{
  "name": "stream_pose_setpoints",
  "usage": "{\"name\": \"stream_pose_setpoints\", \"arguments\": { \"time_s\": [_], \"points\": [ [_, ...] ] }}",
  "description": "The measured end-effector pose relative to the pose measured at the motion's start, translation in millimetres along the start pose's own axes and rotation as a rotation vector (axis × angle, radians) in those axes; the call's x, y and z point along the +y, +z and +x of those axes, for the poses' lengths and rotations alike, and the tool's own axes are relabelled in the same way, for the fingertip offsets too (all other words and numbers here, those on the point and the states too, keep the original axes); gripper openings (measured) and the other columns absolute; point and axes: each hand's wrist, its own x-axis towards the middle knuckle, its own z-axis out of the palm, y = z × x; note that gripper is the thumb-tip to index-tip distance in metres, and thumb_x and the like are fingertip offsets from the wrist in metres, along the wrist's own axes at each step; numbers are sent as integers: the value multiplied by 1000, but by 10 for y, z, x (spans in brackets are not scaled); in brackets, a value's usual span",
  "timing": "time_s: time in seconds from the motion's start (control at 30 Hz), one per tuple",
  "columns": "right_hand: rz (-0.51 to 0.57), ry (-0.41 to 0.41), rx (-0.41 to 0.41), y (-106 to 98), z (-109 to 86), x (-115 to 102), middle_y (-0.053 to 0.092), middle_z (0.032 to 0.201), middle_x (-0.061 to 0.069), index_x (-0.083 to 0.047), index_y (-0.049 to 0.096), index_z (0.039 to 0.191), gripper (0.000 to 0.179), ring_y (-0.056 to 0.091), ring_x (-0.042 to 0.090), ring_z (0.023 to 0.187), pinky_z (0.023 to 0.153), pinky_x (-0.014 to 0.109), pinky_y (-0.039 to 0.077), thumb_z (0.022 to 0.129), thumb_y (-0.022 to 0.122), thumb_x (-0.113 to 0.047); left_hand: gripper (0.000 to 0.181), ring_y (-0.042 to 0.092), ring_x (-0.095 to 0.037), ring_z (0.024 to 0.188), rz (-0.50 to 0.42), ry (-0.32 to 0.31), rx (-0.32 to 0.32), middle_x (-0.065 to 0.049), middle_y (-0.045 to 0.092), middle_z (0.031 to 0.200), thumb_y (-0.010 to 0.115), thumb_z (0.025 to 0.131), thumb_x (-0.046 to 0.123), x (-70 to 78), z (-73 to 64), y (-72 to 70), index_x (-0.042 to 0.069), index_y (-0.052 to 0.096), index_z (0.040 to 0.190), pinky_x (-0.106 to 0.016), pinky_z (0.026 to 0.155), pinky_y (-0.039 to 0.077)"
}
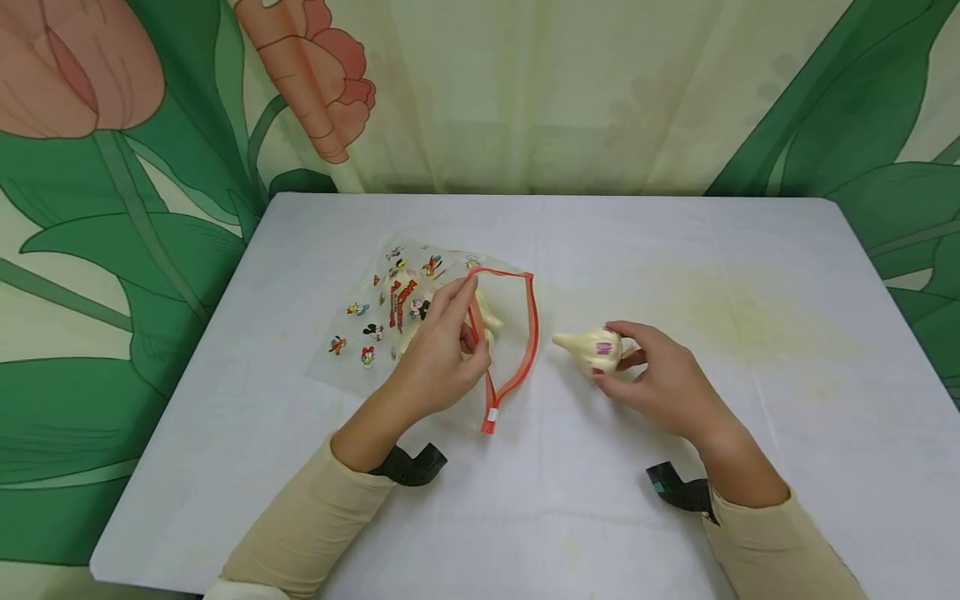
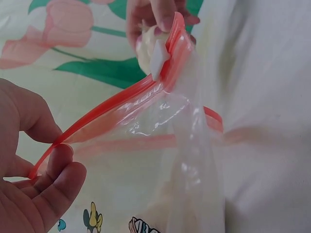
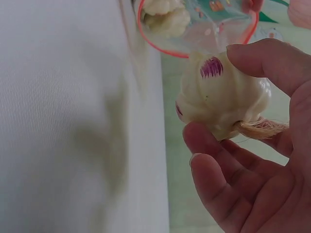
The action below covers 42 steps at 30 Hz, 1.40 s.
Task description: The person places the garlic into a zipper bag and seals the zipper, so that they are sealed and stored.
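My left hand (image 1: 446, 354) pinches the red zip edge of a clear plastic zip bag (image 1: 352, 333) printed with cartoon figures. The bag lies on its side with its mouth spread toward the right. Pale garlic bulbs (image 3: 167, 22) show inside it in the right wrist view. A white slider (image 2: 158, 60) sits at the near end of the red zip. To the right of the mouth, my right hand (image 1: 660, 375) holds another garlic bulb (image 1: 592, 348) between thumb and fingers. Its stem points at the bag, and purple marks and a tuft of root fibres show on it.
Both hands work over a table (image 1: 750, 517) with a white cover. A curtain (image 1: 525, 100) with large flower and leaf prints hangs behind it. Each wrist wears a black camera mount (image 1: 412, 465).
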Motion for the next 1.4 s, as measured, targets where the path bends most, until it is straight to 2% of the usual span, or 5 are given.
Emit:
{"name": "stream_pose_setpoints", "arguments": {
  "time_s": [0.17,0.43,1.03,1.23,1.4],
  "points": [
    [6,-43,-42,142,98,-110,60,124,6,-8,56,136,61,66,24,96,64,31,53,82,82,-21,75,54,-13,73,6,8,0,-20,33,151,60,85,-7,9,0,-5,-8,29,153,-25,67,50],
    [-54,-119,-85,260,268,-248,64,118,6,-8,59,133,59,65,24,94,71,36,50,82,83,-25,75,55,-12,73,14,11,-2,-20,33,151,60,85,-7,11,7,-7,-8,29,153,-25,66,50],
    [-35,-131,-161,450,464,-453,63,118,6,-4,55,138,66,61,21,94,79,37,51,82,81,-27,76,54,-12,73,23,7,-8,-20,33,150,62,85,-6,19,5,-16,-7,29,153,-25,65,50],
    [-42,-146,-121,538,482,-501,57,124,16,0,56,136,63,62,23,94,82,38,53,83,82,-23,75,55,-12,73,35,9,-3,-20,34,150,62,84,-7,32,-4,-20,-7,30,153,-25,64,51],
    [-35,-134,-89,611,485,-547,52,113,18,4,54,138,66,65,25,90,79,36,53,83,81,-20,76,54,-13,74,36,-5,-7,-19,33,150,62,85,-7,37,-7,-18,-7,30,153,-25,64,50]
  ]
}}
